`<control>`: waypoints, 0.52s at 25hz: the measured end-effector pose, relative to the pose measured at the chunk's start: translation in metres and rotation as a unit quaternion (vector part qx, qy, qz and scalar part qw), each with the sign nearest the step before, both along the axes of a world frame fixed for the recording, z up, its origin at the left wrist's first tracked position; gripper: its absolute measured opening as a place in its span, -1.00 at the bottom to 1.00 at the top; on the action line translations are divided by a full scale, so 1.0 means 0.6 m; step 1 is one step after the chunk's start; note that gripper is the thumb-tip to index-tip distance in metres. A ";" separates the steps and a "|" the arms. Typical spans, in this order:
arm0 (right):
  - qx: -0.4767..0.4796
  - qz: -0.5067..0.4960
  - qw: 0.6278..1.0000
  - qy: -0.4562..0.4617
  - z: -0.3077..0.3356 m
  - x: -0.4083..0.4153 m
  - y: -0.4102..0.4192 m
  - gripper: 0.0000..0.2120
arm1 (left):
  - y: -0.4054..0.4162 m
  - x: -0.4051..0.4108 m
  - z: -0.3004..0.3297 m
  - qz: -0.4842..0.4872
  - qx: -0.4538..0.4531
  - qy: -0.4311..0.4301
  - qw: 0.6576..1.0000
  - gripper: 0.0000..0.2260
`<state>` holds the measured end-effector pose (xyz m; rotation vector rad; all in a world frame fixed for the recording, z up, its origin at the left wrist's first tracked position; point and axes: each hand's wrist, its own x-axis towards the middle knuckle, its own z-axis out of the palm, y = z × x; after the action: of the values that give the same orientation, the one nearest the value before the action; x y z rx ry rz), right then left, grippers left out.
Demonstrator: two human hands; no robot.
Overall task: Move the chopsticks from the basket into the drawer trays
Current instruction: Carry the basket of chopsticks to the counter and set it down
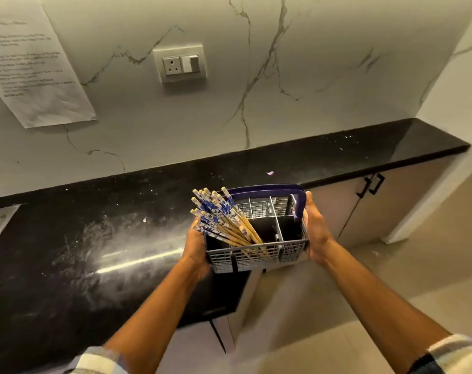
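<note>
A grey plastic cutlery basket (pixel 259 256) with a dark blue handle is held in the air at the front edge of the black counter. Several wooden chopsticks (pixel 224 222) with blue-and-white patterned tops lean to the left out of its left compartment. My left hand (pixel 195 248) grips the basket's left side, partly hidden behind the chopsticks. On the right side my right hand (pixel 316 233) holds the basket wall, fingers up by the handle. The basket's other compartments look empty. No drawer or tray is in view.
The black stone counter (pixel 94 238) runs along a marble-look wall with a socket and switch plate (pixel 179 63) and a taped paper sheet (pixel 32 63). Below right are grey cabinet doors with black handles (pixel 371 186) and a beige tiled floor (pixel 391 287).
</note>
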<state>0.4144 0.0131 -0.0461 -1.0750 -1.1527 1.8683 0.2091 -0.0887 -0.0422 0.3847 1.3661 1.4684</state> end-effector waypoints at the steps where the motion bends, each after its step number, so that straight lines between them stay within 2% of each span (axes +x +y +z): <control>1: 0.009 -0.018 1.000 -0.005 -0.003 0.027 -0.024 -0.43 | -0.015 0.022 0.001 -0.007 -0.005 0.006 1.000 -0.56; 6: 0.010 -0.109 0.994 0.002 -0.018 0.153 -0.154 -0.38 | -0.070 0.115 -0.005 -0.115 -0.026 -0.018 0.993 -0.49; 8: 0.002 -0.169 0.986 0.002 -0.028 0.196 -0.219 -0.37 | -0.091 0.152 -0.021 -0.164 -0.025 0.006 0.986 -0.53; 13: -0.027 -0.380 0.924 -0.027 -0.042 0.281 -0.417 -0.43 | -0.147 0.254 -0.053 -0.319 -0.025 0.031 0.947 -0.60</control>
<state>0.5829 -0.2368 -0.0711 -1.3615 -0.5694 1.2582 0.3614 -0.1770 -0.0741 0.7653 1.1695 0.8868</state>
